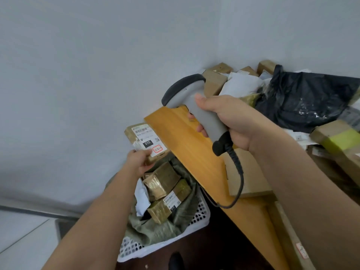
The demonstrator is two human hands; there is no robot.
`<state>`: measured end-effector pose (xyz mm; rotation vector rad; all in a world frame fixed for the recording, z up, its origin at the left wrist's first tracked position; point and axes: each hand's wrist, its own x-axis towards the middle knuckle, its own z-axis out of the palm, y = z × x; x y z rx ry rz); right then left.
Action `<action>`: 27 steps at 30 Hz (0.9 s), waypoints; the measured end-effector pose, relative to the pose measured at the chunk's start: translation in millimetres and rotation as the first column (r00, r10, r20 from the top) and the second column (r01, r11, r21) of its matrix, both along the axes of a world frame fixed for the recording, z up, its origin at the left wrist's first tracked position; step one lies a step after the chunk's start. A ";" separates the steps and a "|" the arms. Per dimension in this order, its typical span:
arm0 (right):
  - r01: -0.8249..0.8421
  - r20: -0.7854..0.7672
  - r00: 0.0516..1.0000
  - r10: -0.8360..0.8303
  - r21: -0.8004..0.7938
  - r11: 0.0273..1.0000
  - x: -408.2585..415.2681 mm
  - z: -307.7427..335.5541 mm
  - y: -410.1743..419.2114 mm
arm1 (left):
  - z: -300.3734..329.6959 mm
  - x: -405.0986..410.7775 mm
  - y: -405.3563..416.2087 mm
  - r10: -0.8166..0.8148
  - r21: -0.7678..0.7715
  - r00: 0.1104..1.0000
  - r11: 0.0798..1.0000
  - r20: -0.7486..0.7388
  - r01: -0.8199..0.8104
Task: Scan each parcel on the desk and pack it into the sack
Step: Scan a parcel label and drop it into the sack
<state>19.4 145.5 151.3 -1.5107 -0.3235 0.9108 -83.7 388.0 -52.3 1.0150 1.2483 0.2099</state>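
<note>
The right hand holds the grey scanner by its handle above the bench. The left hand pinches a labelled parcel above the green sack, which holds other parcels.

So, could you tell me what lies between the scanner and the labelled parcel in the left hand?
In the head view, the corner of the wooden desk lies between the scanner and the parcel.
</note>
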 end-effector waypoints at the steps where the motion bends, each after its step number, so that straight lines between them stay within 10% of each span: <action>1: -0.005 -0.009 1.000 0.005 -0.007 1.000 -3.9 -3.4 4.7 | -2.6 -9.7 8.0 0.035 0.022 0.999 0.999 -0.035 -0.035; 11: 0.014 -0.075 0.997 -0.023 -0.120 0.993 -56.2 -58.4 77.9 | -58.7 -120.4 76.5 0.078 0.111 0.921 0.993 -0.382 -0.038; 27: 0.223 -0.068 0.968 -0.243 -0.220 0.950 -86.4 -250.0 146.4 | -314.1 -171.3 138.5 -0.064 0.210 0.849 0.957 -0.524 0.202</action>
